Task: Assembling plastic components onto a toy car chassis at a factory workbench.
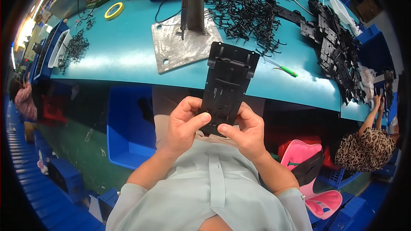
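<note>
A flat black plastic plate (pixel 227 86) is gripped at its near end by both hands, left hand (pixel 185 122) and right hand (pixel 245 131), thumbs pressed on its face, above the lap at the edge of the teal surface (pixel 124 51). A blue bin (pixel 128 124) under the surface appears empty. Loose black clips (pixel 248 17) are heaped on the surface.

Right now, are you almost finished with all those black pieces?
Not nearly. Done: I can't tell. In hand: one flat black plate, gripped at its near end by my left hand and right hand. Left: tangled small black clips and a row of plates.
</note>
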`<state>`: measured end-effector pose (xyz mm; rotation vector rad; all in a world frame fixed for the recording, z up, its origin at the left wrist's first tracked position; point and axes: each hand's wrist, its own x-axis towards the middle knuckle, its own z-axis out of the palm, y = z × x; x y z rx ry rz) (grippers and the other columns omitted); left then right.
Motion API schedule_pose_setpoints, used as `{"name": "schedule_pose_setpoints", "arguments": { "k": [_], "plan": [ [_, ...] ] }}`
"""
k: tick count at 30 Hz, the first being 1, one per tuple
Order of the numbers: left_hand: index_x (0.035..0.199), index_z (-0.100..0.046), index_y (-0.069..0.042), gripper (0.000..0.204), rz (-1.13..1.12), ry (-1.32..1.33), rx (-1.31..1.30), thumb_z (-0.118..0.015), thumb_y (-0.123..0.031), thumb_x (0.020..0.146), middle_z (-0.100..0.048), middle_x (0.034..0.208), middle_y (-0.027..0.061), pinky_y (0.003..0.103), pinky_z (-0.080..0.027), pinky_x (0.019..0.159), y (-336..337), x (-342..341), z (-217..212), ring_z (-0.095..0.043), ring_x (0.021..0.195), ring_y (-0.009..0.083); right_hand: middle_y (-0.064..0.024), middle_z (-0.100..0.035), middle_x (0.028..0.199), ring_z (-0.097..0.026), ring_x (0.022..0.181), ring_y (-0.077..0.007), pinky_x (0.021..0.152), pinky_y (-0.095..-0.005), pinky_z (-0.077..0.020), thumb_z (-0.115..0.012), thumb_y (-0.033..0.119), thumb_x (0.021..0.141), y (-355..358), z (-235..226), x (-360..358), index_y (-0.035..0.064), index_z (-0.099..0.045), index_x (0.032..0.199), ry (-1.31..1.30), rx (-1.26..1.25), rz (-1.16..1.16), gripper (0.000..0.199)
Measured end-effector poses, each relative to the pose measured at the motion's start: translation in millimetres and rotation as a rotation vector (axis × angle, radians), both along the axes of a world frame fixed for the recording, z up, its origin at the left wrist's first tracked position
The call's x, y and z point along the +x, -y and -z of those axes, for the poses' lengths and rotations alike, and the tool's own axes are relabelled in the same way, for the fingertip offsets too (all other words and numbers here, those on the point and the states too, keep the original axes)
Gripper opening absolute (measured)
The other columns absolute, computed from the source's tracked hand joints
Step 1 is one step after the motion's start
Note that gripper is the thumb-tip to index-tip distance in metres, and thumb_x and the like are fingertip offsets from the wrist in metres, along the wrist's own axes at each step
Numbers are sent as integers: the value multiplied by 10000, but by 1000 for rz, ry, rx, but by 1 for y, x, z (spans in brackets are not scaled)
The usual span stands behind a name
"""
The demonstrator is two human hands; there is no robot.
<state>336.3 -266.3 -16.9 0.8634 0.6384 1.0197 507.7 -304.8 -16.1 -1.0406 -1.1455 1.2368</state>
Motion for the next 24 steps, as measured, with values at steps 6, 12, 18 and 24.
{"name": "schedule_pose_setpoints", "arguments": {
  "k": [6, 12, 18, 24],
  "plan": [
    [976, -532, -22, 137, -211, 58, -61, -598, 22, 864, -588, 1046, 82, 267, -492, 813, 5, 4, -2, -582, 904, 133, -49, -520, 1011, -545, 916, -117, 763, -256, -478, -716, -9, 761, 5, -5, -17, -30, -588, 1020, -117, 3, 60, 290],
    [844, -574, -12, 47, -148, 45, -132, -608, 5, 872, -578, 1072, 88, 274, -481, 798, 5, -1, -1, -559, 910, 132, -41, -508, 1028, -559, 924, -112, 769, -242, -491, -704, -15, 790, 7, -1, -24, -37, -576, 1042, -339, -140, 56, 284],
    [792, -562, -38, 91, -127, -39, -63, -600, -24, 874, -586, 1025, 59, 282, -451, 783, 2, -3, 1, -548, 883, 132, -43, -507, 1036, -554, 937, -119, 792, -246, -485, -709, -21, 783, 9, 3, -25, -36, -573, 1048, -315, -88, 61, 299],
    [796, -577, -3, 73, -49, 12, -111, -612, 8, 859, -582, 1045, 88, 296, -477, 803, -3, -8, -3, -558, 892, 143, -46, -507, 1034, -553, 943, -129, 811, -257, -481, -709, -26, 777, 9, 3, -26, -41, -568, 1051, -298, -60, 57, 308]
  ]
}}
